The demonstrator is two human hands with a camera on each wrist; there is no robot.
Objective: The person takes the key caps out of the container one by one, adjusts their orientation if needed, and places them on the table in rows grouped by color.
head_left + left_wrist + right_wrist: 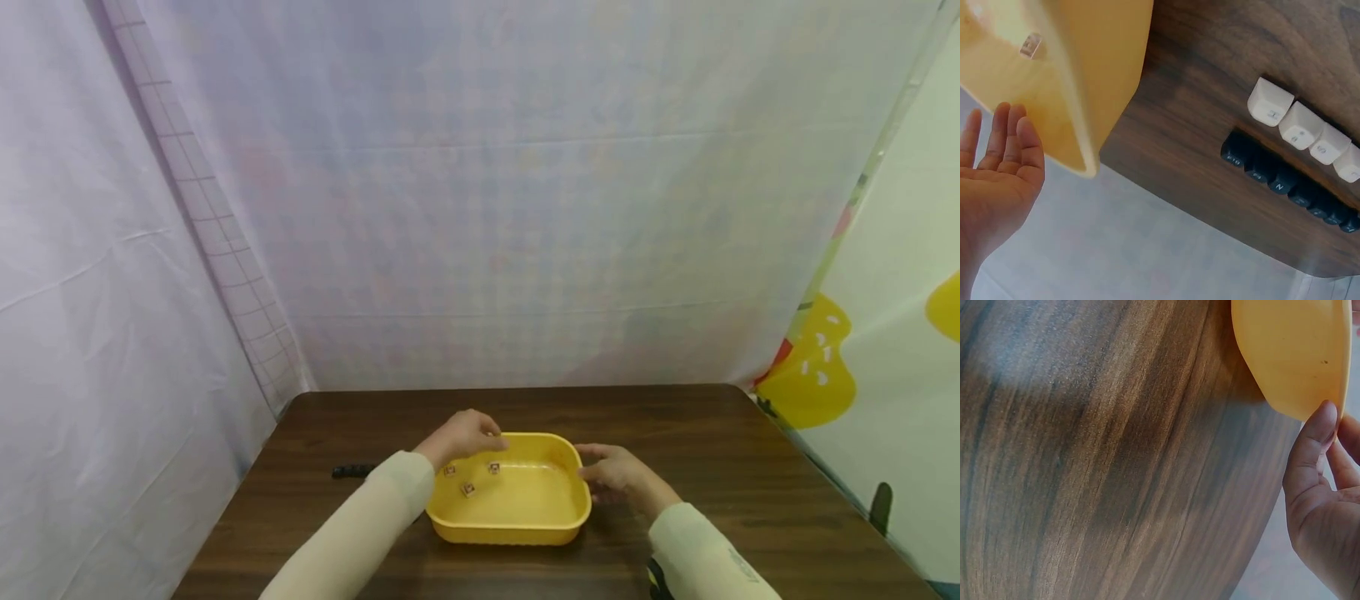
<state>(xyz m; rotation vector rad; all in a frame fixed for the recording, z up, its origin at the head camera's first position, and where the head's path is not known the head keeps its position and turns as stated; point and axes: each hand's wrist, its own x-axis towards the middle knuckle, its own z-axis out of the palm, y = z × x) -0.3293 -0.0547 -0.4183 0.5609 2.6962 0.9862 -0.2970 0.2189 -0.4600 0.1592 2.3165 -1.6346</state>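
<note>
A yellow plastic basin [517, 535] stands on the dark wooden table. Three small square pieces lie inside its left part, pale with dark marks; one such piece [1031, 45] shows in the left wrist view, too small to name. Over the basin's far left rim hovers my left hand [463, 435], its fingers [999, 139] loosely extended and nothing visible in them. At the right end, my right hand [618, 475] pinches the rim; its thumb [1321, 425] lies against the wall, the other fingers partly hidden on the other side.
A row of black keycaps [1280, 186] and a row of white keycaps [1300, 125] sit on the table left of the basin. White curtains [510, 208] hang behind and at the left. Near the right sleeve is a dark object [657, 577], partly covered.
</note>
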